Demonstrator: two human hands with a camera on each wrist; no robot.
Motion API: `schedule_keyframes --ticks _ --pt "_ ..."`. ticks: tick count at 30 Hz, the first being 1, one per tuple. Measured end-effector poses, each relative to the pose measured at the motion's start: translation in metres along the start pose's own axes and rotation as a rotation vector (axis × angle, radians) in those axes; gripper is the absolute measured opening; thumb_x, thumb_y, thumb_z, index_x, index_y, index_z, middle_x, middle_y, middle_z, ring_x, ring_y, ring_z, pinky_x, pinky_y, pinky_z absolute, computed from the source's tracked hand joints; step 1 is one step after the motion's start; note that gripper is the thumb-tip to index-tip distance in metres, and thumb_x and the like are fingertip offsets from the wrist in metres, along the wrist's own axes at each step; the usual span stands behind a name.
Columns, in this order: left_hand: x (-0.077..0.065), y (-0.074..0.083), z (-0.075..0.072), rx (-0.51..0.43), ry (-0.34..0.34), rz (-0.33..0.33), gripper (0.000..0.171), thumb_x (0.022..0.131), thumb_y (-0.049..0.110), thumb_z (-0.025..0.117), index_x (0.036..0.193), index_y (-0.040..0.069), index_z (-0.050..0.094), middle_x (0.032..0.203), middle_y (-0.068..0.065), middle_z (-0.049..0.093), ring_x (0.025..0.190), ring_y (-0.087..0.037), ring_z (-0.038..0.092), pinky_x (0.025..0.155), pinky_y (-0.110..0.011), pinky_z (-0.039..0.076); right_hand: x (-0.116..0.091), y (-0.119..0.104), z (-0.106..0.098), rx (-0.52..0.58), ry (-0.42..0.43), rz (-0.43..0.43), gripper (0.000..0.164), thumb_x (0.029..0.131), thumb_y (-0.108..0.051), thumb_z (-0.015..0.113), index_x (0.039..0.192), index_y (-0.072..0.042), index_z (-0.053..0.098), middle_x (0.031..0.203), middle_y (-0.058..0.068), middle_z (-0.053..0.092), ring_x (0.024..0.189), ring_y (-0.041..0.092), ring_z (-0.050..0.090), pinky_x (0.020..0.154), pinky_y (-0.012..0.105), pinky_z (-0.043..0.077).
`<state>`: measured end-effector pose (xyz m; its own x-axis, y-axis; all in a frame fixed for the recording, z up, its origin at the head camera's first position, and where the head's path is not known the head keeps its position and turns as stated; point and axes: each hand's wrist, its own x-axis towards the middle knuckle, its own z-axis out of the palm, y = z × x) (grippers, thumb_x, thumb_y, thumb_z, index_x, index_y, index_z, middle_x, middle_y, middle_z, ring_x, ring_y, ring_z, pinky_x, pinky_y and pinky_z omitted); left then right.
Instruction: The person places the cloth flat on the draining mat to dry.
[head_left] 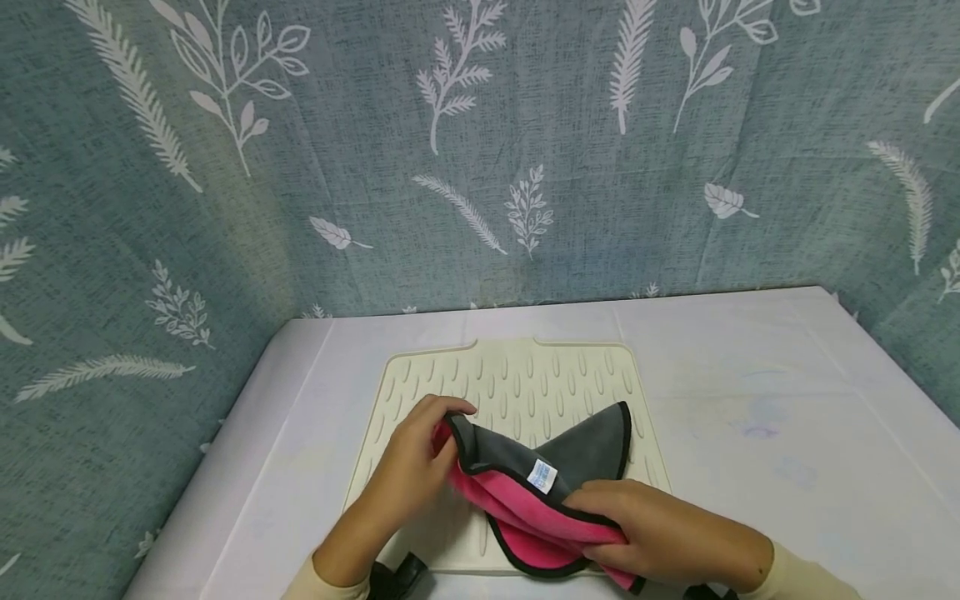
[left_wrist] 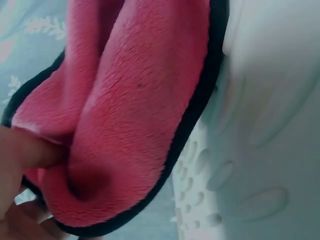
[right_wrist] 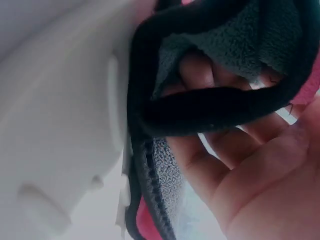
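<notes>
A plush cloth [head_left: 517, 500], pink on one face and grey on the other with black edging, is bunched over a cream ridged mat [head_left: 442, 375]. A small white label [head_left: 542, 476] shows on its grey face. My left hand [head_left: 420, 450] pinches the cloth's upper left corner between thumb and fingers; in the left wrist view the thumb presses into the pink plush [left_wrist: 135, 105]. At the lower right, my right hand [head_left: 637, 529] grips the folded edge. The right wrist view shows its fingers [right_wrist: 235, 145] curled around the black edging [right_wrist: 210, 110].
The mat lies on a white-covered table [head_left: 750, 417]. Behind and to the left hangs a blue-green leaf-patterned curtain [head_left: 375, 125]. A black strap piece [head_left: 397, 575] sits at the left wrist.
</notes>
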<state>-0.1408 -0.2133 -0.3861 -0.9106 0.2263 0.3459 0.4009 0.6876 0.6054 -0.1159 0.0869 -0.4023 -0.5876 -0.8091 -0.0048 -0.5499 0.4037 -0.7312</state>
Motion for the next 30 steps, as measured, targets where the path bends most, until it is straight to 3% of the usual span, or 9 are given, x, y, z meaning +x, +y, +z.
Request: schedule_keyframes --ticks 4,7,10,15,20,25,28,30 --pt "0.001 0.000 -0.002 -0.045 0.073 0.026 0.044 0.084 -0.013 0.062 0.114 0.018 0.066 0.111 0.003 0.063 0.088 -0.011 0.053 0.072 -0.022 0.045 -0.001 -0.003 0.001 0.008 0.021 -0.032 0.030 0.097 -0.027 0.067 0.126 -0.025 0.062 0.112 -0.016 0.061 0.098 -0.003 0.053 0.081 0.020 0.052" --pt "0.002 0.000 -0.003 -0.053 0.085 0.025 0.043 0.084 -0.013 0.061 0.114 0.018 0.066 0.111 0.002 0.063 0.090 -0.011 0.054 0.073 -0.022 0.046 -0.001 -0.004 0.001 0.007 0.037 -0.047 0.030 0.097 -0.028 0.067 0.127 -0.026 0.062 0.113 -0.015 0.062 0.099 -0.003 0.054 0.082 0.021 0.053" --pt "0.002 -0.002 -0.001 -0.033 0.051 -0.014 0.043 0.084 -0.013 0.061 0.114 0.018 0.066 0.113 0.002 0.063 0.095 -0.010 0.057 0.078 -0.024 0.049 0.000 -0.004 0.001 0.010 0.041 -0.047 0.028 0.097 -0.028 0.067 0.125 -0.025 0.064 0.112 -0.015 0.062 0.097 -0.004 0.054 0.080 0.020 0.053" --pt "0.002 -0.005 0.002 0.016 -0.041 -0.097 0.039 0.086 -0.008 0.065 0.114 0.020 0.066 0.114 0.003 0.064 0.108 -0.011 0.061 0.094 -0.036 0.052 0.001 -0.001 -0.003 -0.007 0.028 0.033 0.025 0.096 -0.029 0.067 0.121 -0.027 0.067 0.109 -0.017 0.064 0.094 -0.004 0.056 0.080 0.021 0.053" --pt "0.001 -0.008 0.002 0.031 -0.079 -0.137 0.035 0.089 -0.003 0.065 0.114 0.021 0.065 0.112 0.004 0.063 0.105 -0.012 0.060 0.092 -0.037 0.051 -0.002 0.004 -0.010 -0.061 0.080 0.005 0.017 0.098 -0.022 0.065 0.114 -0.026 0.067 0.105 -0.017 0.064 0.090 -0.004 0.056 0.077 0.022 0.053" --pt "0.003 -0.009 -0.001 -0.039 -0.034 -0.154 0.031 0.092 0.000 0.060 0.114 0.022 0.062 0.113 0.002 0.063 0.102 -0.011 0.057 0.088 -0.033 0.050 -0.006 0.007 -0.021 -0.025 0.135 0.021 0.014 0.097 -0.016 0.064 0.104 -0.029 0.064 0.086 -0.017 0.057 0.073 -0.004 0.050 0.063 0.019 0.047" --pt "0.004 -0.010 -0.003 -0.057 0.013 -0.153 0.029 0.091 0.000 0.059 0.112 0.020 0.062 0.110 0.003 0.064 0.099 -0.010 0.057 0.086 -0.029 0.049 -0.009 0.008 -0.028 -0.055 0.187 0.034 0.014 0.096 -0.014 0.065 0.102 -0.027 0.063 0.085 -0.017 0.057 0.073 -0.003 0.050 0.063 0.019 0.046" --pt "0.004 -0.011 -0.004 -0.074 0.041 -0.156 0.029 0.090 -0.001 0.059 0.110 0.019 0.063 0.104 0.003 0.065 0.090 -0.010 0.057 0.077 -0.026 0.050 -0.010 0.008 -0.031 -0.090 0.238 0.034 0.016 0.095 -0.012 0.066 0.102 -0.026 0.063 0.087 -0.017 0.059 0.075 -0.003 0.050 0.065 0.019 0.046"
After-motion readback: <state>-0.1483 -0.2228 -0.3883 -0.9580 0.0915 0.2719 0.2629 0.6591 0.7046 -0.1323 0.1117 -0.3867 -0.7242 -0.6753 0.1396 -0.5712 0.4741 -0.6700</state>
